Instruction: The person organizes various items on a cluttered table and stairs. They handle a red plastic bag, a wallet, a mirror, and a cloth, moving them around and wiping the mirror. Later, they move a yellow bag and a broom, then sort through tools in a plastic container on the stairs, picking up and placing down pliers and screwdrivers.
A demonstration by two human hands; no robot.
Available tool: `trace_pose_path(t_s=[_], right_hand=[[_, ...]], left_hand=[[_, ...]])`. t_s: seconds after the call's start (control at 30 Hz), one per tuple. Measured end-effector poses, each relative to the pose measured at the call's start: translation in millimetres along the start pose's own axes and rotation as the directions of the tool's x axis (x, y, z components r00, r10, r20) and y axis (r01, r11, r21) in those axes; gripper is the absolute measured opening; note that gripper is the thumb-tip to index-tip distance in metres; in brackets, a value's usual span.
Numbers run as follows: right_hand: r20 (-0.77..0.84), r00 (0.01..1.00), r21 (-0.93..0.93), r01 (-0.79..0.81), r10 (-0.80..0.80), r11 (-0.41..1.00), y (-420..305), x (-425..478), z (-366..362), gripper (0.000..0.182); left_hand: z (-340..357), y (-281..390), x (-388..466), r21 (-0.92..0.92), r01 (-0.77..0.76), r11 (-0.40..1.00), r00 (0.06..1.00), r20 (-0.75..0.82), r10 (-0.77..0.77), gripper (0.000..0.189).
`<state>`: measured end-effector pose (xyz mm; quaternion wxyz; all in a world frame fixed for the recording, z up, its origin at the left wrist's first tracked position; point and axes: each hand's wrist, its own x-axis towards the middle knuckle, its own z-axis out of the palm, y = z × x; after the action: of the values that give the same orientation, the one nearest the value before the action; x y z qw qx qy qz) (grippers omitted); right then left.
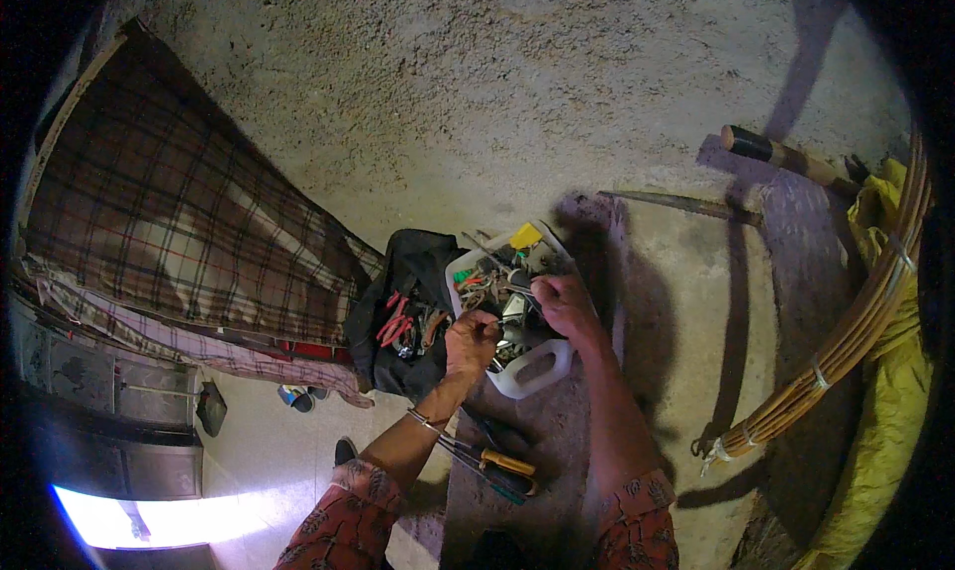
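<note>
A white plastic jug cut open as a tray [453, 271] lies before me, filled with small tools and hardware, including a yellow piece [526, 236] at its far end. Over its left edge is my left hand [472, 339], fingers curled; whether it grips anything is hidden. My right hand [565, 304] is over the right side, its fingers closed around a slim tool with a metal shaft [515, 277]. Left of the tray, a black cloth bag [403, 253] lies open, with red-handled pliers [394, 324] and other tools inside. Screwdrivers, one yellow-handled [507, 462], lie nearer me.
A plaid cloth [186, 234] covers furniture at left. On the right are a bundle of tied rods or canes [835, 361], a yellow sheet or sack [880, 451], a wooden handle [791, 160] and a pointed tool [679, 201]. Rough wall [477, 92] stands beyond the tray.
</note>
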<state>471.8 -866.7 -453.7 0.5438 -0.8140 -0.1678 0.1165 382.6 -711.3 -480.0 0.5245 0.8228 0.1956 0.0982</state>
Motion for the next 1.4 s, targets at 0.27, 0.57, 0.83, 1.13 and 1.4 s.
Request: trace_pose_path(t_s=[0.27, 0.57, 0.83, 1.13, 1.4], right_hand=[[0.006, 1.0, -0.073, 0.008, -0.007, 0.997, -14.6, -4.5, -0.2, 0.025], [0.029, 0.994, -0.03, 0.103, -0.102, 0.994, -2.0, -4.8, 9.3, 0.024], [0.23, 0.972, -0.11, 0.068, -0.041, 0.992, -21.0, -13.1, 13.6, 0.041], [0.211, 0.951, -0.068, 0.246, -0.227, 0.967, -16.0, -15.3, 20.9, 0.04], [0.135, 0.968, -0.253, 0.24, -0.211, 0.937, -15.1, -18.5, 18.8, 0.029]], left_hand=[[-2.7, -3.4, -3.1, -0.027, -0.101, 0.994, 0.991, -0.085, 0.099, 0.014], [-18.8, 37.1, 4.1, -0.269, 0.301, 0.915, 0.935, 0.271, -0.228, 0.013], [-16.2, 39.4, 0.0, -0.519, 0.609, 0.6, 0.793, 0.381, -0.475, 0.024], [-9.5, 22.7, 7.0, -0.413, 0.596, 0.688, 0.802, 0.277, -0.529, 0.024], [-29.0, 50.0, 17.3, -0.065, 0.519, 0.852, 0.847, 0.172, -0.503, 0.01]])
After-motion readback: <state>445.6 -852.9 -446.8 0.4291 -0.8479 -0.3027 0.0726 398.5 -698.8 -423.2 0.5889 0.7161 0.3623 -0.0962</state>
